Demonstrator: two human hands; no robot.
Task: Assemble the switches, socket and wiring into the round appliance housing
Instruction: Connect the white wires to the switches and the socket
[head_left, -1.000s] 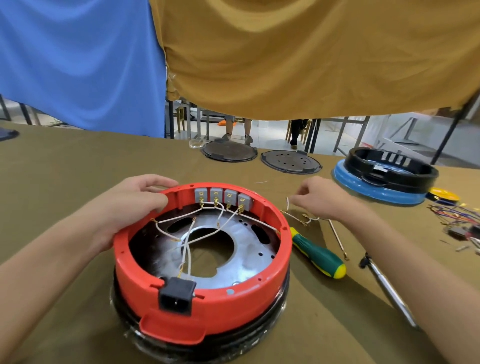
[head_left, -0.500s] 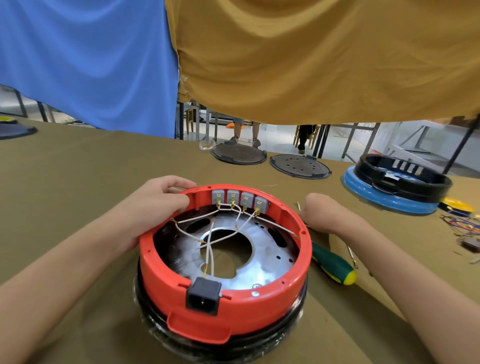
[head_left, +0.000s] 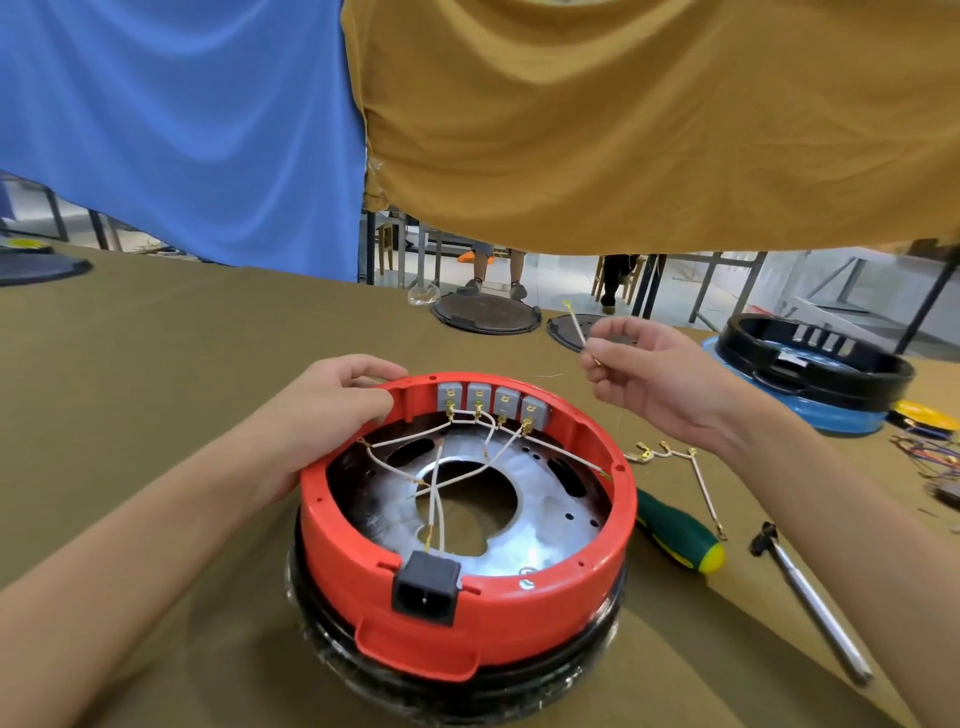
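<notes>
Head | red housing (head_left: 519, 618): four switches (head_left: 491, 402), socket (head_left: 426, 595) | left hand (head_left: 332, 410) grips rim | right hand (head_left: 654, 374) pinches wire (head_left: 575, 325)

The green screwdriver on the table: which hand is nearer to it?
Right. The right hand is raised beyond the green screwdriver, pinching a short wire. The left hand grips the red housing rim on the far side.

Both forearms run off near edge. L hand (head_left: 332, 410) covers far-left rim of red housing (head_left: 519, 608). Screwdriver (head_left: 680, 538) shaft hidden behind housing's right wall. Far-right wire tangle (head_left: 930, 457) cut by edge, too small to sort.
</notes>
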